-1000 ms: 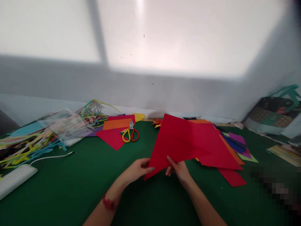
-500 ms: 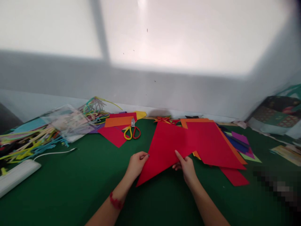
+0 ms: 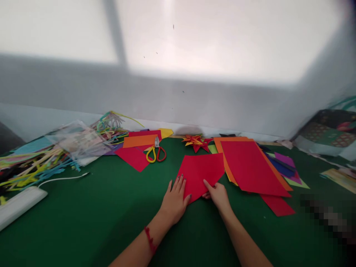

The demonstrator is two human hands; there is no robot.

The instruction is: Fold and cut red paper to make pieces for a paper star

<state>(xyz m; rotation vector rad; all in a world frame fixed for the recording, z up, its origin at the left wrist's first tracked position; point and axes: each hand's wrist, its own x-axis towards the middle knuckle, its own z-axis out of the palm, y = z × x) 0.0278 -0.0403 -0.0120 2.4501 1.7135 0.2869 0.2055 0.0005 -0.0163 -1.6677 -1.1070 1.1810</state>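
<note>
A sheet of red paper (image 3: 201, 168) lies on the green table in front of me. My left hand (image 3: 174, 200) rests flat on its lower left part, fingers spread. With my right hand (image 3: 218, 194) I pinch the sheet's lower right edge, thumb on top and the other fingers underneath. Beyond the sheet sits a red and orange folded-paper star (image 3: 196, 142). To its right is a stack of red and orange paper, its top red sheet (image 3: 253, 167) lying at a slant. Scissors (image 3: 156, 150) with one yellow and one red handle lie to the left.
Orange paper (image 3: 140, 141) and a red piece (image 3: 135, 158) lie beside the scissors. Pipe cleaners (image 3: 52, 163) and a clear plastic bag (image 3: 80, 142) are heaped at left, near a white power strip (image 3: 23, 205). A bag (image 3: 328, 129) stands far right.
My left hand has let go of the sheet's left edge and now lies flat on it. The sheet has come down towards the table and nearer, uncovering the star.
</note>
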